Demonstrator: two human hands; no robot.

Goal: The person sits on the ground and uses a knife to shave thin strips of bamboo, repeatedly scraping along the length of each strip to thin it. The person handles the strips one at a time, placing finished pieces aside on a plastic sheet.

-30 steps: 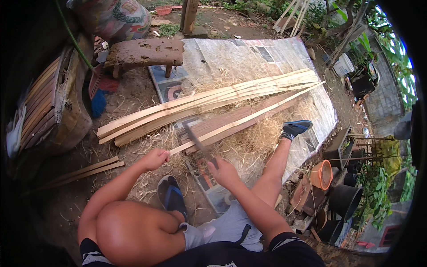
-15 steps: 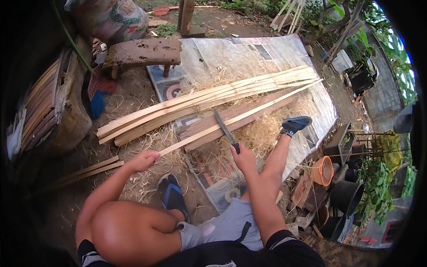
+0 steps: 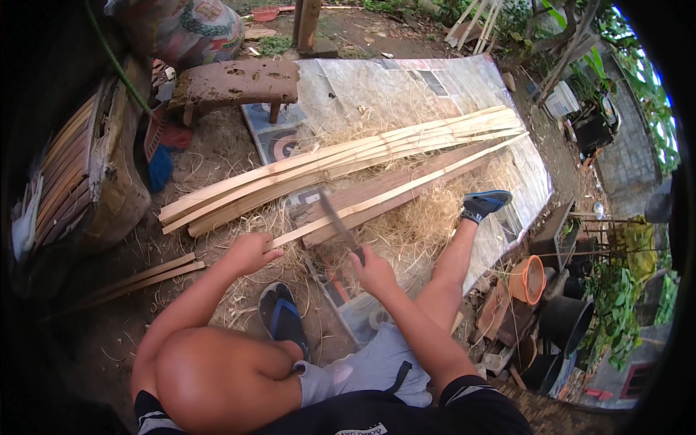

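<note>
My left hand [image 3: 250,254] is closed round the near end of a long, thin pale strip, which looks like bamboo [image 3: 406,186]. That strip runs away to the upper right, lying along a brown wooden board [image 3: 314,212]. In my right hand [image 3: 374,270] is a knife [image 3: 336,217] with a dark handle, its fingers wrapped round the grip. The blade, slightly blurred, crosses the strip not far from my left hand. Beyond the board lies a bundle of similar pale strips [image 3: 341,161]. Curly shavings [image 3: 417,214] heap around the board.
A printed sheet [image 3: 341,83] covers the ground under the board and bundle. A low worn bench [image 3: 235,83] stands at the far left, near a stuffed sack [image 3: 192,29]. Two loose strips [image 3: 156,279] lie at left. An orange bucket [image 3: 527,280] and dark pots [image 3: 565,321] stand at right.
My right hand and the knife have moved left and a little nearer along the strip. My left hand has shifted slightly right and away from me, still gripping the strip's end.
</note>
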